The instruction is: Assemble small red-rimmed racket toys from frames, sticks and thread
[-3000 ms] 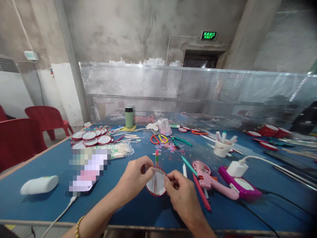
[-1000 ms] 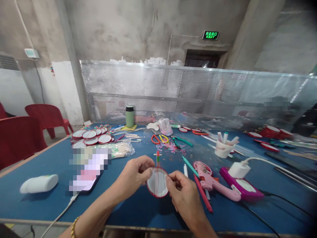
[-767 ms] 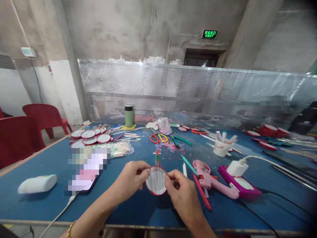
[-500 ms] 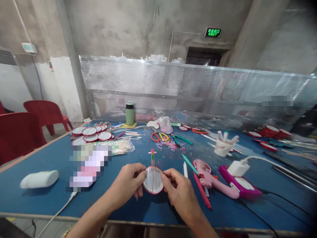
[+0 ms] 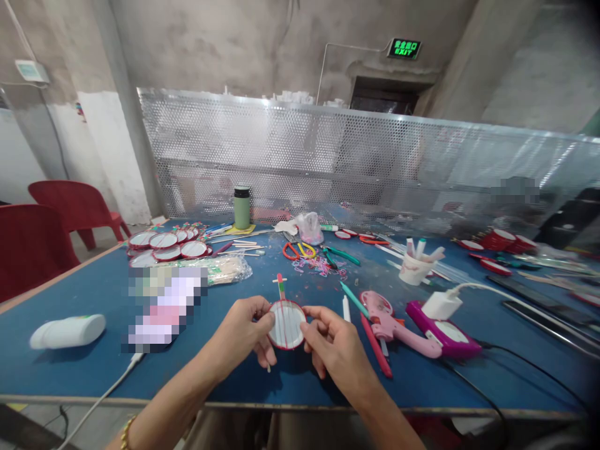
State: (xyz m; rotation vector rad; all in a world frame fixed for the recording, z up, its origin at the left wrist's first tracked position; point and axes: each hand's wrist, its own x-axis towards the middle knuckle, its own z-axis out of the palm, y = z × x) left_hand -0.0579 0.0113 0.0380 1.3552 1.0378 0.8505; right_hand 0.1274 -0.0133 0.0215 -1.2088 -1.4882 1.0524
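A small round toy drum (image 5: 287, 324), white-faced with a red rim and thin strings across it, is held upright between both hands above the blue table (image 5: 94, 369). A short red and green stick with a crossbar sticks up from its top. My left hand (image 5: 246, 331) pinches the drum's left rim. My right hand (image 5: 334, 344) pinches the right rim with thumb and forefinger.
A pink glue gun (image 5: 391, 322) and a white charger (image 5: 438, 305) lie right of my hands. A pile of finished drums (image 5: 164, 245), a green flask (image 5: 242, 207), scissors (image 5: 296, 250), a paper cup (image 5: 415, 269) and a white bottle (image 5: 66, 331) stand around. Red chairs (image 5: 37, 231) stand at left.
Both hands keep hold of the drum and have shifted slightly left and down on the table. The view has tilted and turned a little.
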